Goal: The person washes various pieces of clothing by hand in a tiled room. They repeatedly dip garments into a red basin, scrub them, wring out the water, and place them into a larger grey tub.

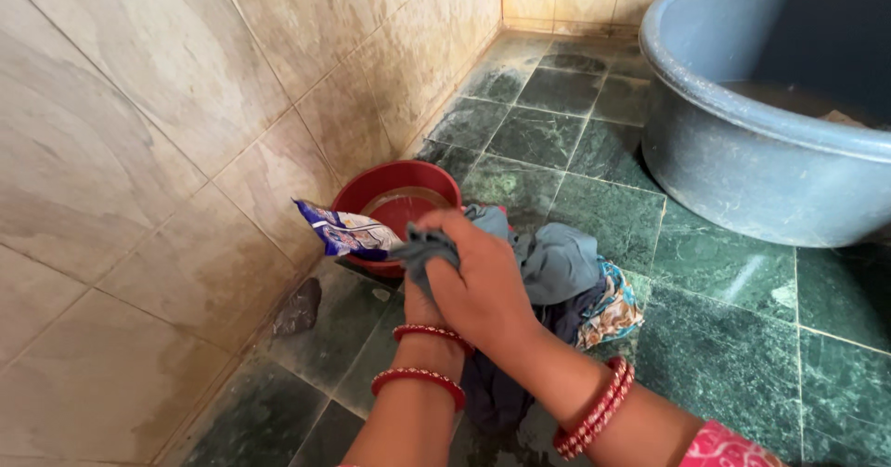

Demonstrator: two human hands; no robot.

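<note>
Fingers [455, 244] round grey cloth [557, 261].

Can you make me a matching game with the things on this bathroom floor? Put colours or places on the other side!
Things:
1. big tub
2. small bowl
3. packet
4. grey cloth

Clues:
A. red, beside the tiled wall
B. squeezed under the right hand
C. blue, at the far right
D. blue and white, on the bowl's rim

Pairs: 1-C, 2-A, 3-D, 4-B
</note>
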